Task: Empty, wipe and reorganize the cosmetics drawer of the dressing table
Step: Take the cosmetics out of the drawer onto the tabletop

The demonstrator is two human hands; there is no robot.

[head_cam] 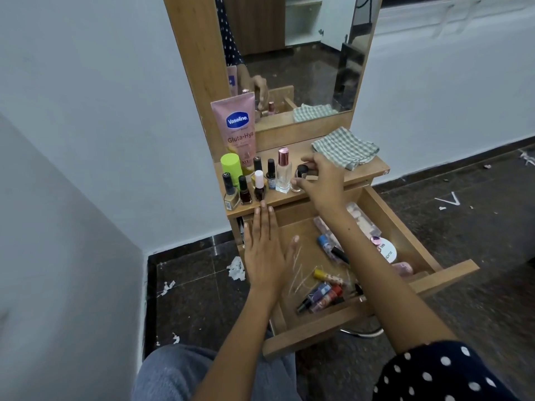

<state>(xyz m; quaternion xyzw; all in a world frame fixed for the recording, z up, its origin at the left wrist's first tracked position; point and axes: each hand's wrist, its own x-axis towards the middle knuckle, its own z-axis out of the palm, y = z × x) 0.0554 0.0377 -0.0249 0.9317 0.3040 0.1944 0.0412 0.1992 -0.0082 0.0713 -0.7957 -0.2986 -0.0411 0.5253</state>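
Note:
The wooden drawer [373, 209] of the dressing table stands pulled out, with several lip tubes [324, 293], a white round jar [388, 248] and a clear pouch [362, 222] inside. On the tabletop [367, 172] stand a pink Vaseline tube [237, 125], a green-capped bottle [230, 166], several nail polish bottles [246, 191] and a clear perfume bottle [283, 172]. My right hand [321, 180] pinches a small black-capped bottle [301, 175] beside the perfume. My left hand [265, 247] hovers flat, fingers straight, over the drawer's left part.
A folded green checked cloth [344, 149] lies on the tabletop's right side. The mirror [295, 53] rises behind. White paper scraps [236, 269] litter the dark floor left of the drawer. A white wall runs on the left.

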